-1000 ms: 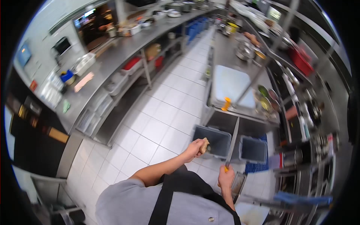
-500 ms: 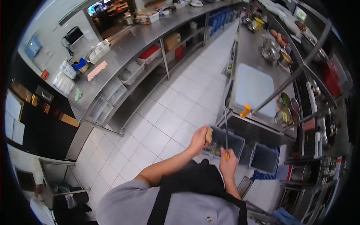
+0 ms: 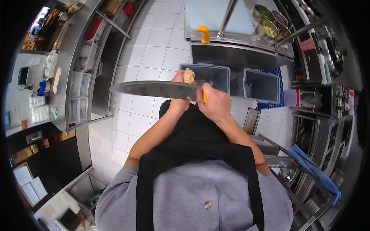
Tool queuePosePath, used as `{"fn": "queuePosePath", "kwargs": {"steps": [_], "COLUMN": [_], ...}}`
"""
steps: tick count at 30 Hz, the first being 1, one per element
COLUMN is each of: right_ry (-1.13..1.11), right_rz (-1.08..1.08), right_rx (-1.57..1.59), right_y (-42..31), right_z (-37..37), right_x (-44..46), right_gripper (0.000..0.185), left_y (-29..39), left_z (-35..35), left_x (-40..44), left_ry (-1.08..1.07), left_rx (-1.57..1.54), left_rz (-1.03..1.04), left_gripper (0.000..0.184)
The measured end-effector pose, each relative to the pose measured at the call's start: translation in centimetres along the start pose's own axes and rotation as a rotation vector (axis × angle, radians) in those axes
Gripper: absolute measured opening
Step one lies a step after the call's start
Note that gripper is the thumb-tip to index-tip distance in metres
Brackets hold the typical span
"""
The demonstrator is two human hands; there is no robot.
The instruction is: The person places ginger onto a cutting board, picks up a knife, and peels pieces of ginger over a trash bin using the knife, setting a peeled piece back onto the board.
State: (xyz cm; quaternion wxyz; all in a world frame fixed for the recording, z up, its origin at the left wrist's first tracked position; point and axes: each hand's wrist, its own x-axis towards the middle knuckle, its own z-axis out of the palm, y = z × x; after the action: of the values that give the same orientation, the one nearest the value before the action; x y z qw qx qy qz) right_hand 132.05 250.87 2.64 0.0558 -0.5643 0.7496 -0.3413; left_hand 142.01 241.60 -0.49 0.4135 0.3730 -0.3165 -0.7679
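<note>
hands: two, both closed. my left hand (image 3: pixel 180 104) grips one root (image 3: pixel 188 75), pale brown, its upper end projecting clear of the fingers. my right hand (image 3: pixel 215 103) grips one knife (image 3: pixel 162 89) by its yellow handle. the single blade points to my left and crosses over my left hand, its tip well past the wrist. i cannot tell whether blade and root are touching.

root position: held up in my left hand, seen against the left end of the first bin (image 3: pixel 210 71).

bins: two, both grey, side by side and apart on the floor (image 3: pixel 152 57). the second bin (image 3: pixel 266 72) sits at the right, with one blue mat (image 3: pixel 282 92) around its edge.

counter (image 3: pixel 243 48), ahead: one white board (image 3: pixel 206 15); one orange handle (image 3: pixel 204 34) at the front edge; at least three tubs (image 3: pixel 267 30) to the right, one holding greens.
</note>
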Motion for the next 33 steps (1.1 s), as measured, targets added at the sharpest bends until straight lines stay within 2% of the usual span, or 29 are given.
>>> {"fn": "queuePosePath", "kwargs": {"steps": [2, 4, 8, 11, 21, 24, 33], "right_ry": [0.014, 0.016, 0.089, 0.055, 0.057, 0.056, 0.051], "right_rz": [-0.078, -0.071, -0.077, -0.061, -0.043, -0.038, -0.049], "right_rx": [0.042, 0.044, 0.124, 0.121, 0.131, 0.139, 0.097], "right_y": [0.2, 0.8, 1.7, 2.4, 3.7, 3.9, 5.0], "right_z": [-0.6, -0.7, -0.2, -0.7, -0.1, 0.0, 1.1], "right_x": [-0.3, -0.6, -0.8, -1.1, -1.7, -1.8, -1.8], "right_gripper": [0.021, 0.021, 0.02, 0.02, 0.02, 0.021, 0.02], "left_y": [-0.6, -1.1, -1.9, -2.2, -3.1, -3.0, -3.1], "left_z": [0.2, 0.7, 1.2, 1.3, 1.1, 1.5, -0.2], "left_x": [-0.1, 0.1, 0.5, 0.4, 0.0, -0.3, 0.3], "left_ry": [-0.027, 0.042, 0.108, 0.028, 0.022, 0.082, -0.015], "left_rx": [0.059, 0.216, 0.263, 0.296, 0.271, 0.233, 0.267], "left_rz": [-0.006, 0.036, 0.048, 0.039, 0.052, 0.016, 0.004], "left_gripper": [0.042, 0.041, 0.041, 0.04, 0.037, 0.036, 0.042]}}
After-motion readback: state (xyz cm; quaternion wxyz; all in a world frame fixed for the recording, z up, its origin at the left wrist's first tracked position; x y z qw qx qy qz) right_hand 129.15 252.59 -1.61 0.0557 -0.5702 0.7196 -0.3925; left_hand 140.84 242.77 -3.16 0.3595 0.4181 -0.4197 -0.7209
